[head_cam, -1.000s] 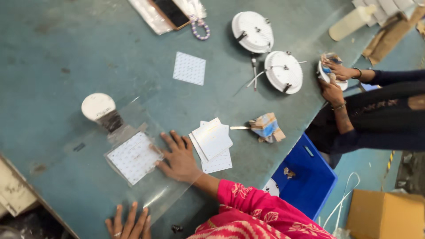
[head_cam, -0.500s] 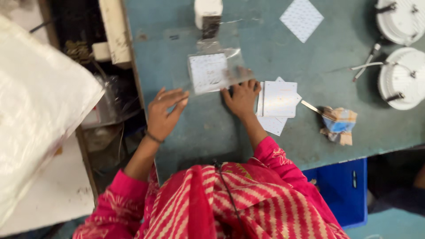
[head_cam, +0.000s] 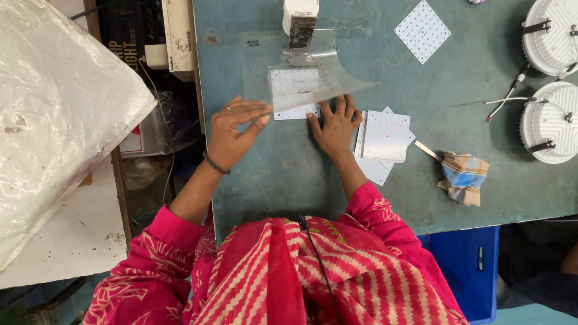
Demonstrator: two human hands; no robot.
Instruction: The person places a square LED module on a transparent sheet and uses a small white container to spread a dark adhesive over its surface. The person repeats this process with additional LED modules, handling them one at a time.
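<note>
Film-lifting in hand: left hand [head_cam: 236, 127] pinches the clear sheet [head_cam: 301, 72] up, right hand [head_cam: 335, 125] flat, fingers spread, pinning the square board [head_cam: 293, 90], wanting a steady peel.

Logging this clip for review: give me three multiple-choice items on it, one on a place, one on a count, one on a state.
1. Where is the rag?
A. right of the stacked boards
B. on the blue bin
C. under the clear sheet

2. How many round white lamp housings show?
A. one
B. two
C. four

3. What is the left hand doing?
A. lying flat and empty
B. holding the clear sheet's edge
C. gripping the rag

Answers: 1 A, it lies on the table right of the boards; 2 B, two at the right edge; 3 B, fingertips hold the sheet's edge.
</note>
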